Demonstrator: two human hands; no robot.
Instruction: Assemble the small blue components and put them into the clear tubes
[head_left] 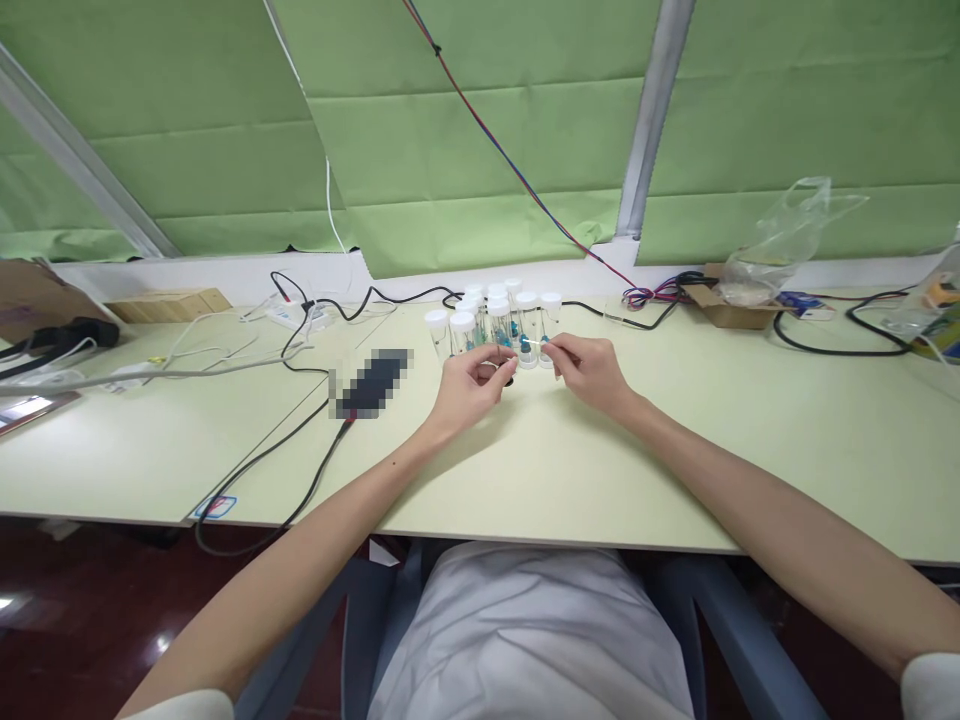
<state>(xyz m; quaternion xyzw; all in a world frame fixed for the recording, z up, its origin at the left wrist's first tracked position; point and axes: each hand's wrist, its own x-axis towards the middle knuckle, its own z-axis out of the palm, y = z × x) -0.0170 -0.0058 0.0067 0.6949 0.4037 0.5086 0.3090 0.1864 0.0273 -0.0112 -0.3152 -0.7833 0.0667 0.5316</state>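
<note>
Several clear vials with white caps stand close together on the table, with blue-green pieces inside. Just in front of them, my left hand is closed in a pinch, thumb against fingers. A small dark bit shows by its fingertips, too small to name. My right hand, a little way to the right, pinches a thin white strip that points toward the left hand. Whether the strip reaches the left fingertips I cannot tell. Both hands cover parts of the front vials.
Left of my hands lies a blurred-out dark device with a black cable. A small cardboard box with a clear plastic bag sits at the back right. Cables and a wooden block lie at the left.
</note>
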